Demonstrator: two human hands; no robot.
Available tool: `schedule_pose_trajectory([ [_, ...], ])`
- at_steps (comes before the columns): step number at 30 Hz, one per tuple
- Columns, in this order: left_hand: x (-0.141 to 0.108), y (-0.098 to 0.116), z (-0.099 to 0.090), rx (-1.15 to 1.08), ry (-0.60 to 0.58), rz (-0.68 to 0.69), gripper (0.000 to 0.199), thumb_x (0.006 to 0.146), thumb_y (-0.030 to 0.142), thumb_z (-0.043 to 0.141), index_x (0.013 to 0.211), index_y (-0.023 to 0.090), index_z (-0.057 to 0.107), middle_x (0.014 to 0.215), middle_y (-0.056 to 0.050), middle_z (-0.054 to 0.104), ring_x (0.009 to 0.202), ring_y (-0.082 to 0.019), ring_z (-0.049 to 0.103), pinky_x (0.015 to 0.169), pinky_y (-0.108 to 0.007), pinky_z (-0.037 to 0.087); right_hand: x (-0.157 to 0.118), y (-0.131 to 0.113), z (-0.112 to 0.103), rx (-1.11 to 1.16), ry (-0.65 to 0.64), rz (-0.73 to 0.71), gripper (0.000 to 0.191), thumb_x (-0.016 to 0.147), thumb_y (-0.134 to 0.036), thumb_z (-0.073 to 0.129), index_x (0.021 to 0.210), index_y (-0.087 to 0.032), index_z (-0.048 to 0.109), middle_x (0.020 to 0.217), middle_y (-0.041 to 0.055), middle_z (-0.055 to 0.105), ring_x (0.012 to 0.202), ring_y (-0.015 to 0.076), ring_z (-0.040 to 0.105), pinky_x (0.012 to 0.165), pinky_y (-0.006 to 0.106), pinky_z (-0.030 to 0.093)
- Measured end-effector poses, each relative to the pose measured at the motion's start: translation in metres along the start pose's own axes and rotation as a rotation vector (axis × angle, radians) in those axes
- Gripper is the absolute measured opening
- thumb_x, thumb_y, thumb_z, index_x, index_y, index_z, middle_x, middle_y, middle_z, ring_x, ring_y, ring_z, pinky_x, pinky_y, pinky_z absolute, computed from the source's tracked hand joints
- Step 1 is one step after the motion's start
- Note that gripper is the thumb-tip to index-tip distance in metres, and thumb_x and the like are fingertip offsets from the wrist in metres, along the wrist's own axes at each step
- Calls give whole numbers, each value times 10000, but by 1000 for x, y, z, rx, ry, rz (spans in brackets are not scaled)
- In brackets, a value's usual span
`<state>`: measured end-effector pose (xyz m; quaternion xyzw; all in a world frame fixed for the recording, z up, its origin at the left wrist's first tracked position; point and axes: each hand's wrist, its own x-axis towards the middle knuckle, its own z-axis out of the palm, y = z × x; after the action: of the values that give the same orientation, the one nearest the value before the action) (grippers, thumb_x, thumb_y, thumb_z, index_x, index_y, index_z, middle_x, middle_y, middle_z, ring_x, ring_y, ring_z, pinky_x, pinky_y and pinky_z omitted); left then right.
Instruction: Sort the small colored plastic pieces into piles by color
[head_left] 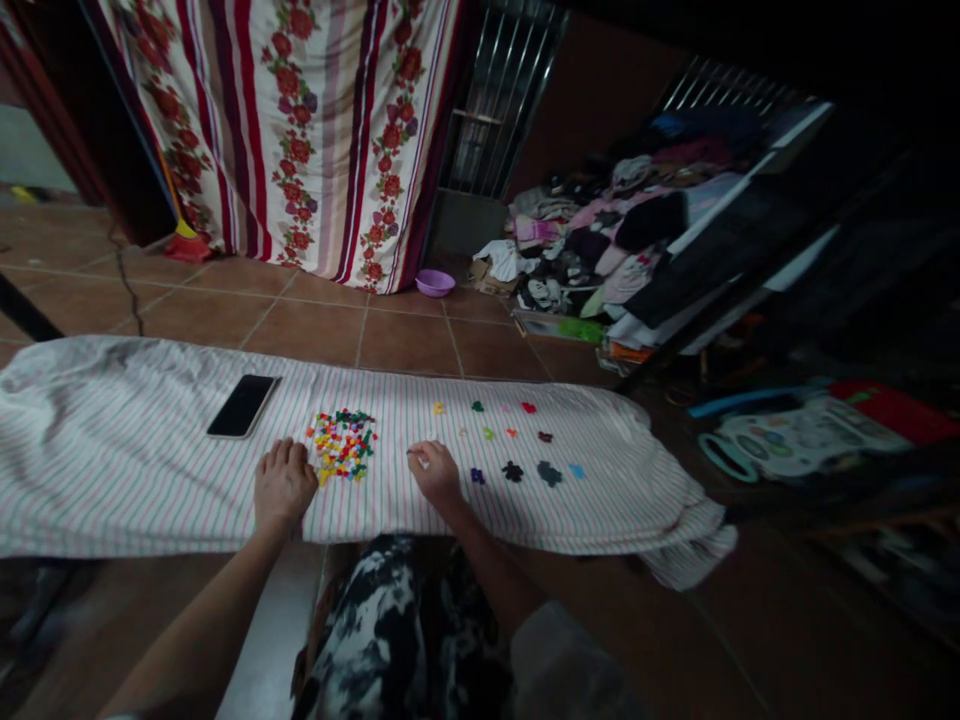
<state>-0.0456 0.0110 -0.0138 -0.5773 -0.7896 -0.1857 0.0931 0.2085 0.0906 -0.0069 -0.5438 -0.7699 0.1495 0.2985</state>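
A loose pile of small bead-like pieces (345, 446) in many colours lies on the striped cloth (187, 500). Against its left side my left hand (285, 485) rests palm down, fingers loosely laid on the cloth. My right hand (436, 474) is to the right of the pile, with thumb and forefinger pinched on what looks like a small dark piece (411, 452). Beyond it, little colour-sorted groups sit in rows, among them a yellow group (439, 408), a purple group (477, 476), a black group (513, 471), a grey group (549, 473) and a light blue group (576, 471).
A phone (243, 406) lies on the cloth left of the pile. Past the far edge are a tiled floor, a flowered curtain (300, 130), a purple basin (435, 283) and a heap of clothes (600, 230). My legs are under the near edge.
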Motion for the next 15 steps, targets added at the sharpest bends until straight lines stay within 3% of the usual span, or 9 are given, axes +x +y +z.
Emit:
schedule_pose_trajectory([
  [9,-1,0,-4,27,-53,9,317,864,231,394,1076,123,604,1273,-184,578,1244,-305,488,1002,-440,389,-47,79,-63,93,254,209,267,820,-320,462,845,-199,699,855,68,695,791,195,617,772,322,497],
  [15,-1,4,-11,47,-86,10,323,865,239,377,1077,125,593,1276,-186,574,1225,-297,501,999,-437,393,-62,135,-99,55,426,369,275,744,-363,479,788,-210,703,816,80,705,776,214,622,783,344,507],
])
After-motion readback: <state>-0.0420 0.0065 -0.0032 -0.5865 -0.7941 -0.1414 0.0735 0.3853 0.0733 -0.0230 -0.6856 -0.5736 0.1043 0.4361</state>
